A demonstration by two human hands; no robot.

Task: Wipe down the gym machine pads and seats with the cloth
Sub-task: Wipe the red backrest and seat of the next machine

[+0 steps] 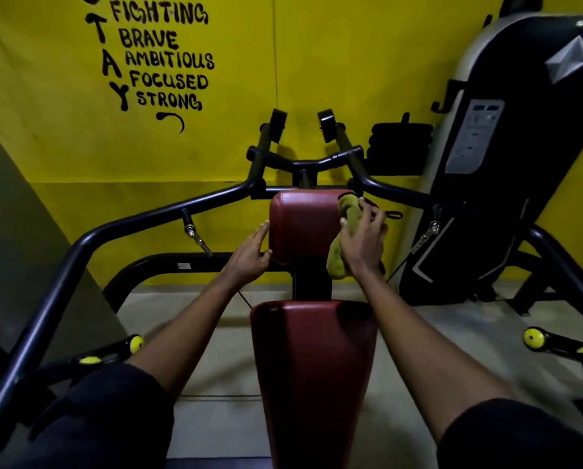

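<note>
A dark red chest pad (302,225) stands upright at the centre of the head view. Below it the long dark red seat (312,367) runs toward me. My right hand (364,240) presses a green cloth (342,245) against the pad's right side, fingers spread over the cloth. My left hand (251,253) rests flat on the pad's left edge, fingers apart, holding nothing. Part of the cloth hangs below my right hand.
Black tubular frame arms (90,238) curve out on both sides, with handles (305,160) behind the pad. Yellow-tipped levers (533,338) sit low at left and right. A black weight-stack housing (506,147) stands at right. A yellow wall with lettering (161,59) is behind.
</note>
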